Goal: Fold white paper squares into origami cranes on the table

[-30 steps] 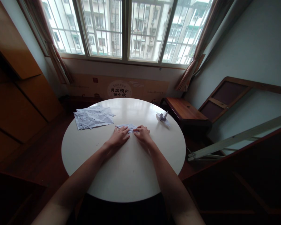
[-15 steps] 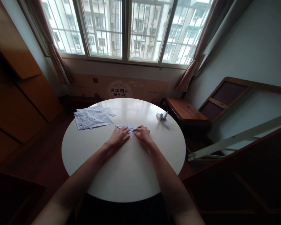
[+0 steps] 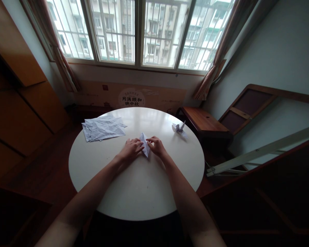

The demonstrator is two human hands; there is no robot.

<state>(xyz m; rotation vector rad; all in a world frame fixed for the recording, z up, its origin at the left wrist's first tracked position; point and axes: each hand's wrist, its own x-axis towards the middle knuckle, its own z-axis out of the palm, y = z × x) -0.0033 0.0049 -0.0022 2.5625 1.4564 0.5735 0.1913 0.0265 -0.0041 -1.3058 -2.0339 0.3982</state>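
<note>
A narrow, diamond-shaped piece of folded paper [image 3: 145,150] stands between my hands on the white table, one point towards me. My left hand [image 3: 130,148] has its fingers closed on the paper's left side. On the other side, my right hand [image 3: 156,145] pinches the right edge between thumb and fingertips. The fingers cover part of both edges. To the right sits a finished paper crane [image 3: 179,129] with raised wings, apart from my hands.
Several creased paper sheets [image 3: 105,129] lie stacked at the table's back left. The round white table [image 3: 126,192] reaches close to my body. Behind it to the right is a wooden bench [image 3: 204,119], with a barred window [image 3: 139,37] beyond.
The folded paper has turned from lying crosswise to pointing towards me. My fingers have shifted to its two sides; the crane and the sheets stay put.
</note>
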